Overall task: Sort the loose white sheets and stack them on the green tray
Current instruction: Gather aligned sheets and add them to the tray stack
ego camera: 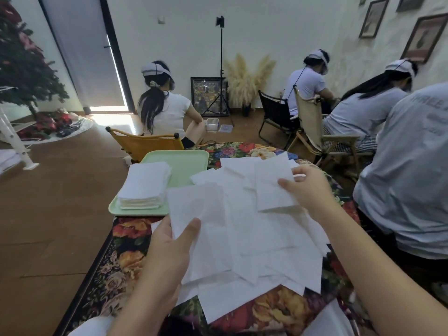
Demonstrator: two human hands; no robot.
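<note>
Here I am looking down through the head camera at a worktop (135, 241) covered in a dark floral cloth. My left hand (169, 248) is gripping a white sheet (196, 214) by its lower left corner, thumb lying on top and the other fingers hidden beneath it, so the sheet is lifting off the pile. My right hand (308, 187) is pinching a second, smaller sheet (274, 187) at its right edge between thumb and curled fingers (286, 184), holding it raised and tilted above the others. Beneath both hands, a heap of loose white sheets (261, 248) is spreading across the middle of the cloth, overlapping at odd angles. At the far left of the worktop a green tray (184, 166) is sitting, one corner overhanging the edge. A neat stack of sheets (145, 185) is resting on the tray's near left part, just beside the sheet in my left hand. Beyond the worktop, several people in white caps are sitting with their backs to me on folding chairs, and a tripod (220, 69) is standing by the far wall.
</note>
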